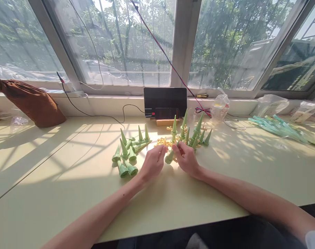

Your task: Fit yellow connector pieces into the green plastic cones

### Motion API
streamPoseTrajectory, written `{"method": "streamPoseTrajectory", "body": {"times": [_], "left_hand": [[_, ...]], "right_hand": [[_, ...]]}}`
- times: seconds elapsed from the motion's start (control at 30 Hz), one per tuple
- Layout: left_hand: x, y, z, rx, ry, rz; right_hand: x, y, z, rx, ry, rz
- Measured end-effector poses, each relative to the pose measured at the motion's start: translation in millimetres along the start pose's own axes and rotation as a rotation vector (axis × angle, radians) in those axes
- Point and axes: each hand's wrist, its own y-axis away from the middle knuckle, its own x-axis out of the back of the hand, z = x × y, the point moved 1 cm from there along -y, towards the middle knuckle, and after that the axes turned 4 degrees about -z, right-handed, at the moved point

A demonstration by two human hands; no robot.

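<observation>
My right hand (188, 159) is closed around a green plastic cone (169, 158), which tilts with its wide end down toward the left. Close beside it, my left hand (153, 160) has its fingers pinched together; whatever they hold is hidden. Just beyond the fingertips lies a pile of small yellow plastic pieces (162, 141). Several green cones (124, 149) stand or lie in a loose group left of my left hand. Behind my right hand is another group of green cones (197, 127), mostly upright, some with yellow pieces fitted on them.
A dark tablet (165, 98) leans by the windowsill, a phone (167, 113) and a wooden block (167, 122) before it. Cables run nearby. A brown drawstring bag (35, 103) is at left; a plastic cup (221, 106) and teal items in plastic (279, 127) are at right.
</observation>
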Motion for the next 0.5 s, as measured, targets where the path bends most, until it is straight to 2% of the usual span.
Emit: {"method": "streamPoseTrajectory", "body": {"times": [0.17, 0.37, 0.5], "left_hand": [[0.4, 0.0, 1.8, -0.039, -0.027, 0.008], [-0.6, 2.8, 4.8, -0.072, 0.002, -0.174], [-1.1, 2.4, 1.0, -0.07, -0.036, -0.174]], "right_hand": [[1.3, -0.5, 0.2, 0.0, 0.007, -0.005], [1.8, -1.5, 2.0, 0.035, 0.037, -0.02], [1.4, -1.7, 3.9, 0.075, 0.097, -0.039]]}}
